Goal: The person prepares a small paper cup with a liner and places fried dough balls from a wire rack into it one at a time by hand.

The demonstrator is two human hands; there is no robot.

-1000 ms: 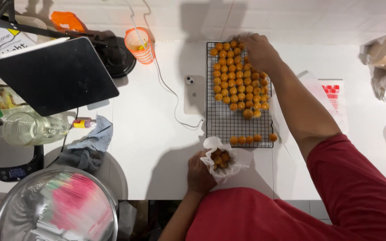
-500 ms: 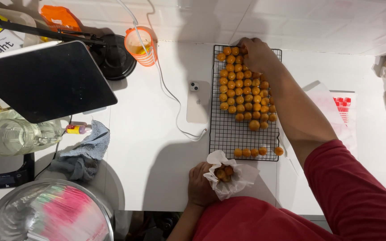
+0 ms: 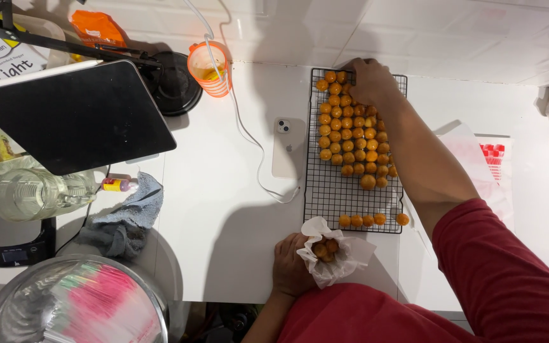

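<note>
Left hand (image 3: 290, 267) clasps white wrapper (image 3: 335, 254); right hand (image 3: 368, 79) touches orange balls (image 3: 351, 136)

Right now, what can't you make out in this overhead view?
- Right hand: its fingertips are curled over the balls at the rack's far edge, so whether it holds one is hidden.
- Bag in the left hand: crumpled film hides how many balls are inside.
- Bowl: cut off by the bottom edge; reflections blur its contents.
- Scale: display too small to make out.

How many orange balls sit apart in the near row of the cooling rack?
4, in a row along the near edge of the wire rack: at and. A fifth lies just off the rack's corner.
</note>
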